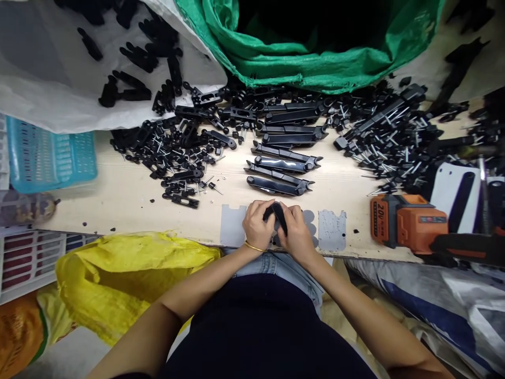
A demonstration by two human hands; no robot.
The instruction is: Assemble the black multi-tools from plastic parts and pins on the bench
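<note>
Both hands meet over the near edge of the table, their fingers closed on a black plastic part (280,217) that is bent into an inverted V. My left hand (258,223) grips its left leg, and my right hand (295,231) grips the right leg. Fingers cover much of the part. Grey pads lie under and beside the hands: a squarish grey sheet (233,225) to the left and a ragged grey sheet (332,229) to the right. Just beyond, a column of long black folded arms (278,185) lies side by side.
Piles of small black knob screws lie left (165,147) and right (394,137). An orange cordless power tool (422,223) rests at the right. A green sack (300,68) stands at the back, a blue basket (51,158) at the left, and a yellow sack (130,268) hangs below the table edge.
</note>
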